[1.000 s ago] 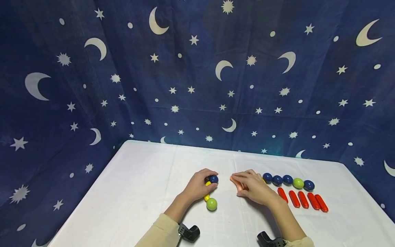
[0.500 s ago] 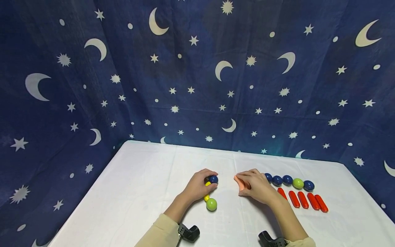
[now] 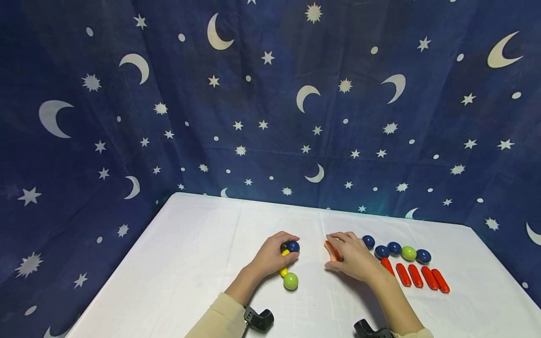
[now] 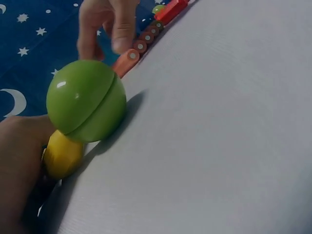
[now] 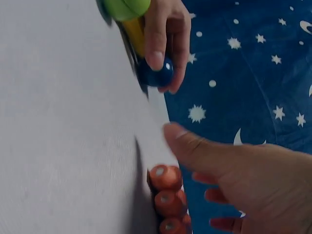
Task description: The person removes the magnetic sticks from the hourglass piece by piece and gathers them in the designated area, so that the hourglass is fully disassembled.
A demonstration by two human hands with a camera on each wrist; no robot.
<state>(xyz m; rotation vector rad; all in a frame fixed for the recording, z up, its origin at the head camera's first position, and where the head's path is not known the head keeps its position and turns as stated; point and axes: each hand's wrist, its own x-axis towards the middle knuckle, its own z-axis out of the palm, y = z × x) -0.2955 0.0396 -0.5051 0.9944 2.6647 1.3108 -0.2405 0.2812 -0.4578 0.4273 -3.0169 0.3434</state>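
Note:
My left hand (image 3: 270, 256) pinches a dark blue ball (image 3: 293, 246) between thumb and fingers. A yellow rod (image 3: 283, 272) runs from beside that ball toward a green ball (image 3: 290, 281), nearer the front. In the left wrist view the green ball (image 4: 87, 101) meets the rod's end. My right hand (image 3: 352, 257) arches over several short orange rods (image 3: 331, 250) with pale round ends, set side by side. The right wrist view shows its thumb (image 5: 187, 144) apart from the orange rods (image 5: 166, 202); the fingers look spread. Its palm partly hides the rods in the head view.
Right of my right hand, several blue balls (image 3: 394, 248) and a green ball (image 3: 408, 253) form an uneven row. Several red rods (image 3: 416, 276) lie in front of them. The white-covered table (image 3: 203, 244) meets a dark blue star-and-moon cloth (image 3: 270, 94) behind.
My right hand and the orange rods have shifted slightly right, and its fingers have come away from the rods. One blue ball beside it has moved toward the front. My left hand stays put.

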